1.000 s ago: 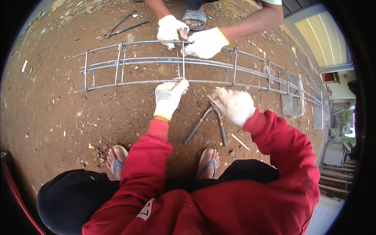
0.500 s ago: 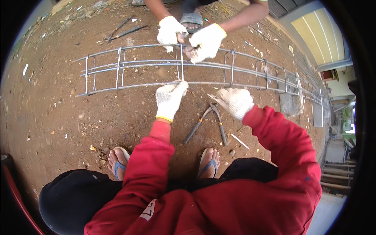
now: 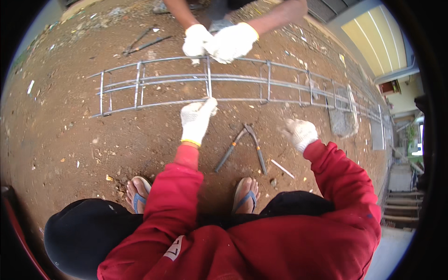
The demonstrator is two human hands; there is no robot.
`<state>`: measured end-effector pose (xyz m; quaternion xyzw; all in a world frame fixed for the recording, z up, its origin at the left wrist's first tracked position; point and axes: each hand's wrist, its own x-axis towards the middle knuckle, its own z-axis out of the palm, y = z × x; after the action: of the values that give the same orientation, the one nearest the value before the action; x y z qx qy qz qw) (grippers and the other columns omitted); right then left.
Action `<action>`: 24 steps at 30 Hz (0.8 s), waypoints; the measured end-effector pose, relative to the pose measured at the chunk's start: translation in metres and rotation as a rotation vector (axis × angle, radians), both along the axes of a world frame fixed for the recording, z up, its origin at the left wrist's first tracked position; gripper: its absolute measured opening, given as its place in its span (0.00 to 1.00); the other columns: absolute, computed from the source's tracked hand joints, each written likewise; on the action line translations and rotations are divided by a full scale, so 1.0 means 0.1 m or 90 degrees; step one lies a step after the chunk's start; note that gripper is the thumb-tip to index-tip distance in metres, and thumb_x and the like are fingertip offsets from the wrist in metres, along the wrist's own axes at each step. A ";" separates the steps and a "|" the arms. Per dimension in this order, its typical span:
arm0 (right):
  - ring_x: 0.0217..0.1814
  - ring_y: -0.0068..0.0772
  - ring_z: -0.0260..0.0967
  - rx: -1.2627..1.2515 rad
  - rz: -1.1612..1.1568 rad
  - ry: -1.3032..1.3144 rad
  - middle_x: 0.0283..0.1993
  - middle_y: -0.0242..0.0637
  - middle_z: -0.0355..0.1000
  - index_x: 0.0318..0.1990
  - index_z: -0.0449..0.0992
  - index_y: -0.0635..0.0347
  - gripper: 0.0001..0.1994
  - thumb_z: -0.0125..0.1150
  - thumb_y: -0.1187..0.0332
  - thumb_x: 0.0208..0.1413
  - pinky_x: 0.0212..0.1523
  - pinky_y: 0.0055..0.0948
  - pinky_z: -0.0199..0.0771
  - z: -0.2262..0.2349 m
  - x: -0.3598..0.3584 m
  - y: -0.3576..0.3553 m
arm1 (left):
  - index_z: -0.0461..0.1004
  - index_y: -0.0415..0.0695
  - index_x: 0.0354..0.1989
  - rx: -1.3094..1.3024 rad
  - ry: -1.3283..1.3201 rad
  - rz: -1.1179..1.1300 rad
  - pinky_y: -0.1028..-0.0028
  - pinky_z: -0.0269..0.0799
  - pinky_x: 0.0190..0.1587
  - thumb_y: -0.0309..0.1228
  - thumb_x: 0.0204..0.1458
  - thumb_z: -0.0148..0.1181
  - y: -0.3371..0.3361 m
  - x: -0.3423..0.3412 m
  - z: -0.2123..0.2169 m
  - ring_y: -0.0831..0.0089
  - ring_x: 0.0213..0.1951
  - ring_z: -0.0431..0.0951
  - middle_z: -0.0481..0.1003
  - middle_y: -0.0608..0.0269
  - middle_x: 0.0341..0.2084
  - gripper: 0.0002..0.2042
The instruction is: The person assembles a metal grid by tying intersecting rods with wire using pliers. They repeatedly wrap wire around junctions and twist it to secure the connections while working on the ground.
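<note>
A long steel rebar cage [image 3: 163,79], with square stirrups along it, lies across the dirt. My left hand [image 3: 196,120], in a white knit glove, pinches a stirrup [image 3: 208,77] where it meets the nearest bar. Off to the right, on the near side of the cage, my gloved right hand [image 3: 301,134] is held away from the bars with its fingers curled. Those fingertips are blurred, and whatever is in them does not show. Orange-banded pincers [image 3: 249,135] lie with handles spread on the ground between my hands.
Opposite me, a co-worker's gloved hands [image 3: 221,43] meet at the far bar by the same stirrup. Another long-handled tool [image 3: 147,44] lies at far left. A flat stone slab [image 3: 343,119] sits under the cage at right. A white stick [image 3: 282,168] lies near my foot.
My right hand has drawn back to the right, away from the cage. My left hand keeps its hold. The co-worker's hands have come closer together.
</note>
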<state>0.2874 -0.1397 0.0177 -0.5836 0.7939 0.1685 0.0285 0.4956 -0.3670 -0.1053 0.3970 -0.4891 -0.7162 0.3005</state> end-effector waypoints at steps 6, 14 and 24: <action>0.49 0.54 0.72 -0.377 0.273 -0.121 0.51 0.53 0.72 0.61 0.66 0.62 0.32 0.69 0.62 0.47 0.50 0.42 0.72 0.24 0.39 -0.71 | 0.82 0.37 0.28 -0.059 0.014 0.003 0.78 0.69 0.31 0.35 0.54 0.65 0.01 0.01 0.05 0.78 0.25 0.76 0.80 0.61 0.22 0.12; 0.40 0.50 0.75 -0.151 0.286 -0.170 0.35 0.42 0.77 0.43 0.77 0.54 0.20 0.68 0.55 0.46 0.41 0.47 0.73 -0.14 0.39 -1.73 | 0.82 0.35 0.32 -0.057 0.004 -0.010 0.78 0.70 0.31 0.34 0.55 0.65 -0.04 0.03 0.19 0.78 0.24 0.76 0.80 0.60 0.23 0.12; 0.34 0.42 0.77 -0.137 0.118 -0.278 0.30 0.40 0.77 0.41 0.78 0.57 0.12 0.65 0.65 0.50 0.35 0.41 0.74 -0.51 0.59 -1.91 | 0.84 0.41 0.29 -0.200 -0.076 -0.035 0.71 0.72 0.34 0.42 0.56 0.59 -0.12 -0.01 -0.05 0.68 0.26 0.80 0.80 0.56 0.22 0.16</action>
<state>0.3469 -0.3309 -0.0335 -0.6759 0.7255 -0.0455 0.1215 0.4943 -0.3785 -0.1101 0.3736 -0.6229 -0.6138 0.3094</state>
